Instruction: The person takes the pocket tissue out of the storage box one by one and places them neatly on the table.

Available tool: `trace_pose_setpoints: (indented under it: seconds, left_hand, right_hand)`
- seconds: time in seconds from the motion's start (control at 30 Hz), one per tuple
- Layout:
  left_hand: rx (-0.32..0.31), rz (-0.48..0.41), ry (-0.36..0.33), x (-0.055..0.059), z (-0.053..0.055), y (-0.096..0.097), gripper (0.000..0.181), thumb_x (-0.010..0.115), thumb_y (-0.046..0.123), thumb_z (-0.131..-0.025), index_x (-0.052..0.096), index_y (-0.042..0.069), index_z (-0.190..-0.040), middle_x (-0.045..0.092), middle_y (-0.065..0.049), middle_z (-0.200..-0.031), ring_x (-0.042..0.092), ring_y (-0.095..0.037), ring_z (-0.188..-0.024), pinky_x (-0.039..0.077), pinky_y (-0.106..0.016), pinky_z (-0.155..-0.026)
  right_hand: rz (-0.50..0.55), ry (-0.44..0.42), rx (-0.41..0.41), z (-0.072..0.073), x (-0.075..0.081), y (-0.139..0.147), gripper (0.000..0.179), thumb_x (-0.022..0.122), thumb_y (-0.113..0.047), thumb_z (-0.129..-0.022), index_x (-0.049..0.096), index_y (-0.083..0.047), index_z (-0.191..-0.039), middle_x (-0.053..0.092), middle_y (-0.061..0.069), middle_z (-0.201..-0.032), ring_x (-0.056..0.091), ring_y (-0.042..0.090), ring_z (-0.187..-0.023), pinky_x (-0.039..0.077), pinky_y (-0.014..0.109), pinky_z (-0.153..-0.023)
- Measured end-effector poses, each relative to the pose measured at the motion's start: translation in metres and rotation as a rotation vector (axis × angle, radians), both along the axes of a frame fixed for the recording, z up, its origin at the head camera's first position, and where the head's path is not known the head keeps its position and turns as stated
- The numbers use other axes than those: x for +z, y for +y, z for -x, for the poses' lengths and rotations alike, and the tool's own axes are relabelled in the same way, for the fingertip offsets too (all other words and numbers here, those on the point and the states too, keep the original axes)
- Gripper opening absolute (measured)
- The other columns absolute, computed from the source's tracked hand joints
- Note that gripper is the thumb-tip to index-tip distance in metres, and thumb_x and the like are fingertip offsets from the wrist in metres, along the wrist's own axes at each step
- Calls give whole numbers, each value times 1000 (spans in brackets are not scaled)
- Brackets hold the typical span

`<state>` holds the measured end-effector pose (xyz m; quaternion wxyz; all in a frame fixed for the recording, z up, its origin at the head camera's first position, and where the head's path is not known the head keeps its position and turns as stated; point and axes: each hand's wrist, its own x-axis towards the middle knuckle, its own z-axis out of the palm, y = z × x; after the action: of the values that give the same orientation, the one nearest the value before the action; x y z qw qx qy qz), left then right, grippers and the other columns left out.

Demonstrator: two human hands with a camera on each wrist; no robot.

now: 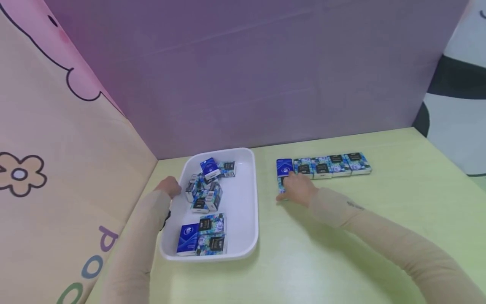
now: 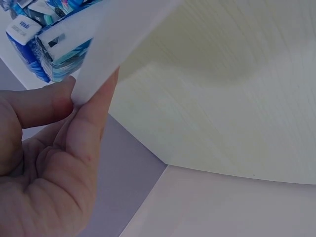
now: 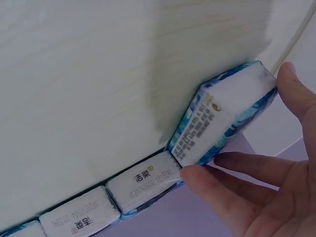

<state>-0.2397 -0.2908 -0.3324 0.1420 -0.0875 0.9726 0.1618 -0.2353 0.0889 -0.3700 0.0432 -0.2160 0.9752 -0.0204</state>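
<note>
My left hand pinches the rim of a white plastic tray at its left side; the left wrist view shows thumb and fingers on either face of the tray's wall. To the right of the tray, my right hand holds a floral tissue pack between thumb and fingers. That pack lies against the near side of a blue tissue pack, partly covered by the hand in the head view. A row of several floral tissue packs runs rightward from the blue one.
Inside the tray, a loose heap of tissue packs lies toward the back. A blue pack and two floral packs lie flat at its near end. A purple wall rises behind the pale green table; a printed panel stands left.
</note>
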Motion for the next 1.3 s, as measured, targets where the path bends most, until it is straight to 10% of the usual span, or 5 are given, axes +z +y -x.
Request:
trace_pose_setpoints:
  seconds: [0.3, 0.5, 0.7, 0.93, 1.3]
  left_hand:
    - [9, 9, 1, 2, -2, 4, 31, 48, 6, -80, 53, -13, -104, 60, -26, -96, 59, -35, -85, 51, -41, -75]
    - [-2, 26, -3, 1, -1, 2, 32, 48, 7, -80, 53, -13, -104, 60, -26, -96, 59, -36, -88, 50, -43, -79]
    - [-5, 35, -5, 3, -2, 3, 32, 48, 7, -81, 53, -14, -105, 60, -26, -97, 59, -36, -89, 49, -43, -80]
    - [7, 35, -18, 5, -5, 5, 32, 47, 7, -83, 52, -14, -107, 60, -27, -99, 59, -37, -91, 49, -44, -82]
    - [37, -13, -16, -2, 1, -1, 30, 47, 6, -82, 54, -11, -105, 61, -25, -97, 61, -34, -87, 52, -41, -78]
  right_hand:
    - [51, 69, 2, -4, 7, 1, 42, 67, -49, -76, 55, -11, -63, 56, 4, -70, 50, 16, -58, 44, 26, -46]
    - [125, 205, 113, -12, 28, -14, 35, 64, -34, -83, 64, -3, -98, 66, 11, -95, 62, 24, -80, 55, 37, -60]
    - [198, 116, 395, -25, 50, -42, 37, 60, -23, -87, 59, -8, -120, 61, 10, -119, 57, 25, -110, 47, 39, -92]
    - [56, -16, 650, -40, 66, -85, 47, 60, -23, -88, 49, -11, -131, 52, 5, -133, 48, 20, -123, 38, 35, -104]
    - [-214, -104, 770, -41, 53, -147, 73, 72, -18, -76, 36, -15, -139, 36, 1, -145, 38, 19, -131, 33, 33, -108]
